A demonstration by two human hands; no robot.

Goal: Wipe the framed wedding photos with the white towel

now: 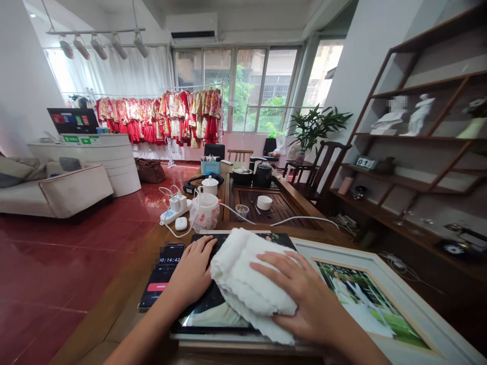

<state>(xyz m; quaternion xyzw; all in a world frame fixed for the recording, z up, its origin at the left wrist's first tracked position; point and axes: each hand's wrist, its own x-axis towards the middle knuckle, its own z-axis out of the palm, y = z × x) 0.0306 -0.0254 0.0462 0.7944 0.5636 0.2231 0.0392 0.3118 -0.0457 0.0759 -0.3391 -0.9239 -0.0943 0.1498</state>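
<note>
A folded white cloth [247, 274] lies on a dark, glossy framed photo [205, 304]. My right hand [297, 289] grips the cloth from above, its fingers spread over the top and the thumb along the near edge. At the photo's left side, my left hand [196, 268] rests flat with fingers stretched out, holding nothing. Cloth and hands hide much of the photo. Beneath the right forearm and out to the right is a white-framed wedding photo [371, 299]. A phone [160, 279] showing a timer lies left of my left wrist.
Beyond the photos stand a plastic-wrapped container [205, 210], a power strip [175, 210], a white lidded cup [209, 186] and a small white bowl [264, 203] on a tea tray [289, 208]. A white cable [304, 219] crosses the table. Shelves [418, 134] rise at the right.
</note>
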